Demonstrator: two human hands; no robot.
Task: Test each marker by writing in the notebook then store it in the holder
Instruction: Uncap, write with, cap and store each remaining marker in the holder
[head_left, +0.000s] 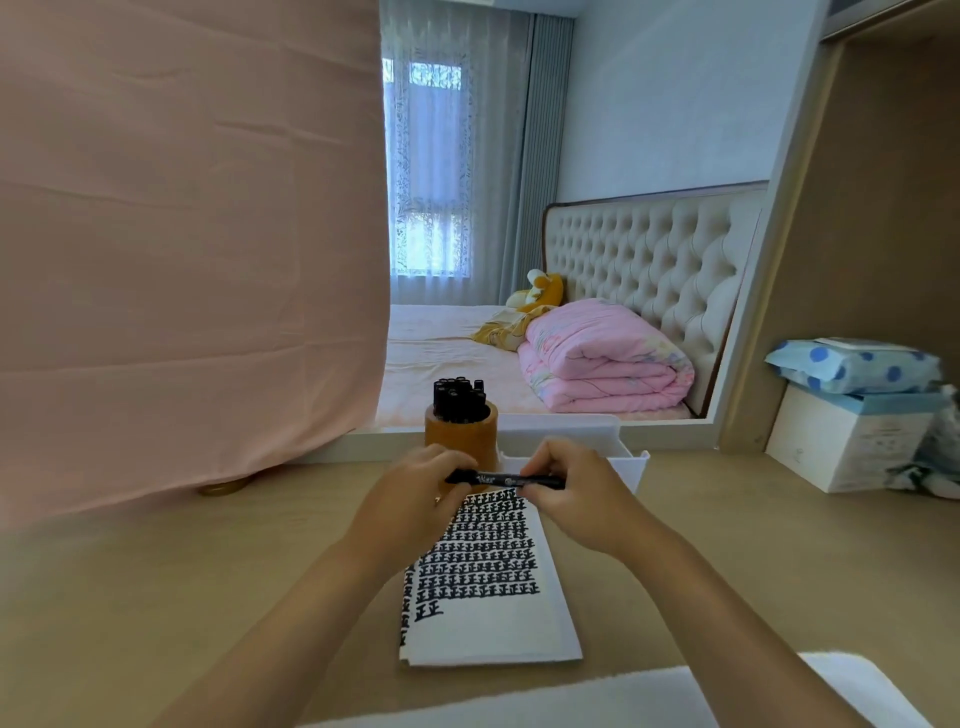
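Note:
A black marker (500, 479) lies level in the air above the top of the notebook (488, 623). My left hand (415, 499) grips its left end and my right hand (576, 493) grips its right end. The notebook page lies open on the desk and is covered with rows of black written characters. Just behind my left hand stands a round brown holder (461, 436) with several black markers (460, 399) upright in it.
A white plastic tray (623, 460) sits behind my right hand. A pink cloth (182, 260) hangs at the left over the desk. A white box (847, 447) with a blue dotted pack on top stands at the right. A mirror shows a bed.

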